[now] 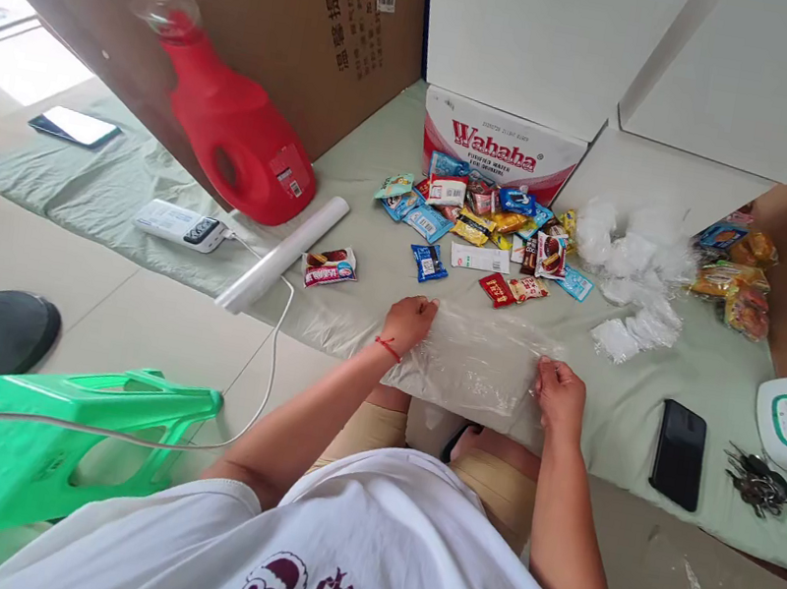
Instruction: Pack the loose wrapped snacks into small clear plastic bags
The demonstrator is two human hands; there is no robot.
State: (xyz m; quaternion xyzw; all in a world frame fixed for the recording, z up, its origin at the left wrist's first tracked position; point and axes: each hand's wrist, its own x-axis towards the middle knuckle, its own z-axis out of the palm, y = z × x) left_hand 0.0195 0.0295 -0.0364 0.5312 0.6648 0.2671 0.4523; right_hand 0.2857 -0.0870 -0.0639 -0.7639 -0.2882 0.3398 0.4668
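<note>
A sheet of clear plastic film is spread in front of me along the near edge of the cloth. My left hand, with a red string at the wrist, pinches its left side. On the other side my right hand grips the film's edge between thumb and fingers. Just beyond the film lie a red snack packet, a white packet and a blue packet. To the left, a wrapped chocolate snack rests beside a roll of clear plastic.
Several more snack packets are heaped before a Wahaba-style water carton. Crumpled bubble wrap and wrapped breads sit right. Around stand a red jug, power bank, black phone, keys and green stool.
</note>
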